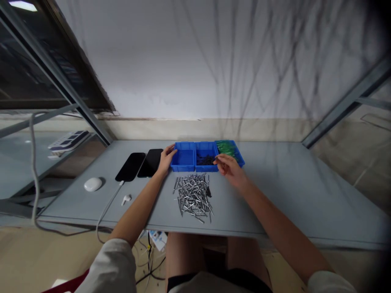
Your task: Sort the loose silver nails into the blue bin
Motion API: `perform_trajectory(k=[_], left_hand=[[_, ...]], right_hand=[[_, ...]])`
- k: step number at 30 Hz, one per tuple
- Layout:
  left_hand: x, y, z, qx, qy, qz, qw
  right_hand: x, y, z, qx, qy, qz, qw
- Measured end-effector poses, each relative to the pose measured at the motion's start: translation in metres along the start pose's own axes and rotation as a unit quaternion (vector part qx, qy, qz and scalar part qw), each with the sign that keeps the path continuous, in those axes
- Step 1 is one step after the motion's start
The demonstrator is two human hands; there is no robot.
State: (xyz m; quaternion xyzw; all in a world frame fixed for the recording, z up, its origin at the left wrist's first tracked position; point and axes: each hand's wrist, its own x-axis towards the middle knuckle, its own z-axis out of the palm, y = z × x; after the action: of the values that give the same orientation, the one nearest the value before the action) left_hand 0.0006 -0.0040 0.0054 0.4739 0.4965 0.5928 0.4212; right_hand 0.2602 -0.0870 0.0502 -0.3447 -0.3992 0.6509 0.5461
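Blue bins (182, 168) stood in a row on the grey table (275, 183). Sorting looked partial: green pieces (226, 149) occupied the right bin, black pieces (205, 160) the middle; silver rods (194, 195) lay loose in front, none visible in the left bin. Left hand (165, 160): thumb and fingers apart, against the left bin's side. Right hand (229, 167): fingertips near the middle bin's right edge; grip indeterminable. Overlap prevented a rod count; a dark clump (209, 192) beside them was unclear.
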Motion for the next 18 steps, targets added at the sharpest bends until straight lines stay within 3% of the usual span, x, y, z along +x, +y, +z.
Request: perform_trajectory(k=[12,18], left_hand=[[0.001,-0.002,-0.001,-0.004,-0.003,-0.001,1.000],[0.000,-0.001,-0.002,-0.003,-0.010,-0.003,1.000]], right_hand=[[-0.010,-0.016,-0.005,0.138,-0.059,-0.033,0.988],[-0.012,-0.021,-0.005,0.084,-0.034,-0.067,0.994]])
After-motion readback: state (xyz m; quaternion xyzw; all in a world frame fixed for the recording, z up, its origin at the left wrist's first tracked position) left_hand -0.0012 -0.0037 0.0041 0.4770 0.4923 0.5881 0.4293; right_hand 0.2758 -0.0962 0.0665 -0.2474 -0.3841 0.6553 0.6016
